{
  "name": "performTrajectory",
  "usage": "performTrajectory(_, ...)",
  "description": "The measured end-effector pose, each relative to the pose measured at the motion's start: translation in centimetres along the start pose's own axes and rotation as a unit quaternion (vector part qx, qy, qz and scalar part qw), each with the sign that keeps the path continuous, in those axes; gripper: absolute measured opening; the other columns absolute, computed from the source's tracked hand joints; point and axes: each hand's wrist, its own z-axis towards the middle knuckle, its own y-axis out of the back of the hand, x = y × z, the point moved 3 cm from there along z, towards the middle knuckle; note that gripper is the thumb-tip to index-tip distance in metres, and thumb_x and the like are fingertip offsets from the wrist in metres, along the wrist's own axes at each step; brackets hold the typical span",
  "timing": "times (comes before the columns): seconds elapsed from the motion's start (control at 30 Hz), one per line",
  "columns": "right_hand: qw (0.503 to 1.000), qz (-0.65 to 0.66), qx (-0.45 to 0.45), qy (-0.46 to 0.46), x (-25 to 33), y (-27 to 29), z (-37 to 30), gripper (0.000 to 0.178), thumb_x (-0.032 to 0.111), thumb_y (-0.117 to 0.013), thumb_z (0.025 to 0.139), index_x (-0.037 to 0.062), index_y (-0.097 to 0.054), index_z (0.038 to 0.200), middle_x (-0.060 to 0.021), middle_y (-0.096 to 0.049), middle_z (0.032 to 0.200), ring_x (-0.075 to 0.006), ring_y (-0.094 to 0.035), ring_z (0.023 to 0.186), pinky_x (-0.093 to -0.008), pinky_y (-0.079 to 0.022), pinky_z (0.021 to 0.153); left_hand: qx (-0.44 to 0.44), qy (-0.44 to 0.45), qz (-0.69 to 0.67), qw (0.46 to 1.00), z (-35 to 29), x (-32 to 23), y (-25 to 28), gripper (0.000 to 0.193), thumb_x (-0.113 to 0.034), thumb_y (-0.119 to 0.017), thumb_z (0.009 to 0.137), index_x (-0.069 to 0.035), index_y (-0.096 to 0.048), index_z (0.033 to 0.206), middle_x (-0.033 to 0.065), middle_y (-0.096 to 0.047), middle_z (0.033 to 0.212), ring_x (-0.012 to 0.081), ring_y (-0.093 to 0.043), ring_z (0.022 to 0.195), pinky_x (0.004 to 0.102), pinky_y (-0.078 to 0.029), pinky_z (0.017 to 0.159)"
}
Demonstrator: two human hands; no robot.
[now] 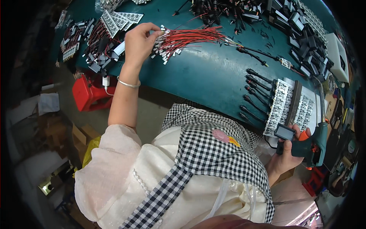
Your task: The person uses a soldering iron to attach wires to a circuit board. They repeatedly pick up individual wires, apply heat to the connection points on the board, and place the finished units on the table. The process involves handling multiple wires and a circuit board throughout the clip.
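Observation:
My left hand (140, 41) reaches over the far side of the table, thumb and fingertips pinched at the white-plug end of a bundle of thin red and black wires (194, 37). Exactly how many wires are in the pinch cannot be made out. Low on the right, my right hand (288, 155) is closed round the handle of a green glue gun (319, 143) with orange parts. Between its thumb and fingers there is also a small black rectangular case (284, 131) with a grey face. Beside this hand lie sheets of small silvery circuit boards (280, 100) under a dark bar (294, 102).
Black cables (254, 95) stick out leftward from the boards. Black cases (310, 49) pile up at the far right, near a white container (337, 57). More black leads (213, 9) lie at the back. A red stool (89, 93) stands below the table's left edge.

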Motion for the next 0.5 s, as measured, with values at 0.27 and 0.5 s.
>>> performTrajectory(0.27,1.000,0.001,-0.012,-0.006,-0.1,1.7,-0.3,0.083,0.015,-0.082,0.070,-0.0062,-0.033,0.134,-0.0248,-0.061,0.109,-0.0272,-0.063,0.098,-0.0302,-0.057,0.072,0.261,-0.098,-0.045,0.959,-3.9,-5.7,-1.2,0.014,-0.004,-0.073,0.072,-0.002,-0.065,0.083,0.0063,-0.062,0.077,0.0197,-0.059,0.074,0.0300,-0.046,0.068)
performTrajectory(0.5,0.999,0.036,-0.005,-0.017,-0.2,1.3,-0.6,0.088,0.019,-0.084,0.068,-0.0075,-0.032,0.134,-0.0248,-0.062,0.106,-0.0306,-0.063,0.096,-0.0419,-0.050,0.088,0.256,-0.194,-0.056,0.945,-7.3,-9.7,-5.9,0.032,-0.008,-0.077,0.067,-0.005,-0.063,0.096,0.0069,-0.059,0.088,0.0266,-0.055,0.085,0.0362,-0.045,0.078)
